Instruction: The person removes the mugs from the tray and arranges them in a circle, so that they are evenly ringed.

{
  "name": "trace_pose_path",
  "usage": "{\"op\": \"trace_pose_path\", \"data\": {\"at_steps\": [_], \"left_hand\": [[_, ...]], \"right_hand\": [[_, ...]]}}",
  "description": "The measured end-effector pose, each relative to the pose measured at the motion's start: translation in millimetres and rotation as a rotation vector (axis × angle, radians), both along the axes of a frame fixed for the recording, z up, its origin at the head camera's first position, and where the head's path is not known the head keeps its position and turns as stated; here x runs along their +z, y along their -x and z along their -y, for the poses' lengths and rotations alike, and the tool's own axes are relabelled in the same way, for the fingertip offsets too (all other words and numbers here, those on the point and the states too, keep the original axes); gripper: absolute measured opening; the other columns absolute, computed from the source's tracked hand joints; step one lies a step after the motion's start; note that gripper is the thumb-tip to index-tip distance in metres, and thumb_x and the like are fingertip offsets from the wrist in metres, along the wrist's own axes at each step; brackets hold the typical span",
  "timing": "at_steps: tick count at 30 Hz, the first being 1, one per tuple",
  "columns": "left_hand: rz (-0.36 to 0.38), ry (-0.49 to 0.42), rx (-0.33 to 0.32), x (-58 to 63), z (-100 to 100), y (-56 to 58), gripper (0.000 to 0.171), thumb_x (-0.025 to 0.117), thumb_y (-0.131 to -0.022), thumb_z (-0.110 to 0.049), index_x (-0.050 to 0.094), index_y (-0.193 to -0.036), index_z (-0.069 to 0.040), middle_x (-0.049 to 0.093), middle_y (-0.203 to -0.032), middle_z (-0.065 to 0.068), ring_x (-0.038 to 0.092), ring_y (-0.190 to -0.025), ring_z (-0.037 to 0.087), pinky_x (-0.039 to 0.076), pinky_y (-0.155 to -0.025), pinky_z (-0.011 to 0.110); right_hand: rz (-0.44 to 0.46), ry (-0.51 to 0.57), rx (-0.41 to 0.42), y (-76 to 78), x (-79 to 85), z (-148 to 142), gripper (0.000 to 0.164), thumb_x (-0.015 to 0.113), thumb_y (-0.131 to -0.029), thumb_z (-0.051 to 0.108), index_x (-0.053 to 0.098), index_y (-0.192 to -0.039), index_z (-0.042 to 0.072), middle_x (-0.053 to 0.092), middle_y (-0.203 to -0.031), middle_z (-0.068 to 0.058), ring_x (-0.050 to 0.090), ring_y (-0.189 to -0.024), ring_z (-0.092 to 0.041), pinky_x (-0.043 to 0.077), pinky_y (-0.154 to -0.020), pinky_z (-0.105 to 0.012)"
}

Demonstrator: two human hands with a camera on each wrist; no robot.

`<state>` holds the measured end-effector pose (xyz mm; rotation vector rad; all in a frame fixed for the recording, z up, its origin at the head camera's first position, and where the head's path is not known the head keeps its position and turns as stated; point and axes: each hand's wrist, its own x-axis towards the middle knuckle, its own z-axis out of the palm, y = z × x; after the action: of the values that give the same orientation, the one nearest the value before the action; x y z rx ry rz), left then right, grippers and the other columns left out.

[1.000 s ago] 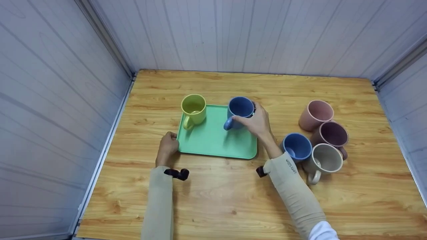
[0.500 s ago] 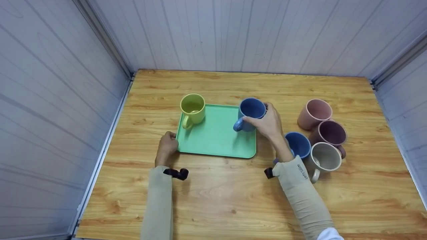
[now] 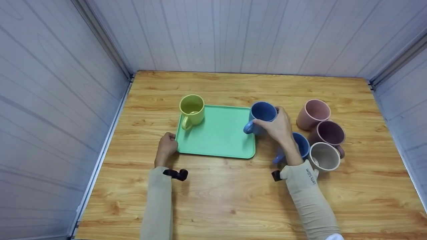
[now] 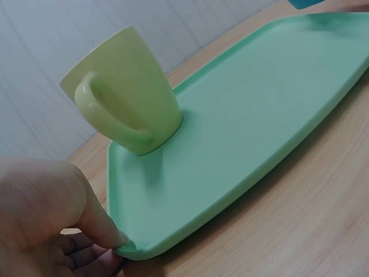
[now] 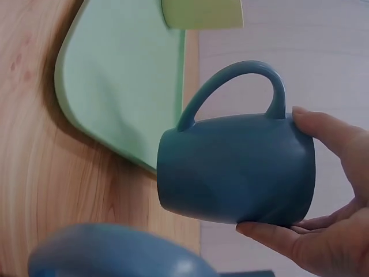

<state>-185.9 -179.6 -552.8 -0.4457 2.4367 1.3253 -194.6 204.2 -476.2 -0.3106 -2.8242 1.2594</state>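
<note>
My right hand [image 3: 279, 128] grips a blue mug [image 3: 262, 113] near its rim, thumb on one side and fingers on the other. The mug is raised beside the right edge of a green tray [image 3: 220, 133]; its handle [image 5: 242, 72] points toward the tray. At the tray's near left corner, my left hand [image 3: 166, 146] pinches the rim, with the thumb on top and the other fingers partly hidden below. A yellow mug [image 3: 192, 111] stands upright on the tray's far left part. Under my right forearm, a second blue mug [image 3: 302, 145] is partly covered.
To the right on the wooden table [image 3: 213, 200] stand a pink mug [image 3: 310, 120], a purple mug [image 3: 328, 133] and a pale grey mug [image 3: 323, 156], close together with the second blue mug. Panel walls [image 3: 213, 36] rise behind and at both sides.
My right hand has carried the blue mug rightward from over the tray's right part to its right edge. The left hand, tray and yellow mug have stayed in place.
</note>
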Motion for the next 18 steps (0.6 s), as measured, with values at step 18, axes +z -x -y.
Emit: {"op": "trace_pose_path", "data": {"at_steps": [18], "left_hand": [[0.047, -0.002, 0.012, 0.1, -1, 1.8, 0.042, 0.03, -0.089, 0.0, 0.045, -0.129, 0.001, 0.05, -0.121, 0.018, 0.047, -0.106, 0.027, 0.041, -0.092, 0.038]], "right_hand": [[0.057, -0.084, -0.034, -4.4, -10.5, -21, 0.099, 0.078, -0.069, 0.055, 0.037, -0.139, -0.003, 0.047, -0.135, -0.024, 0.045, -0.124, -0.037, 0.038, -0.103, -0.05]]}}
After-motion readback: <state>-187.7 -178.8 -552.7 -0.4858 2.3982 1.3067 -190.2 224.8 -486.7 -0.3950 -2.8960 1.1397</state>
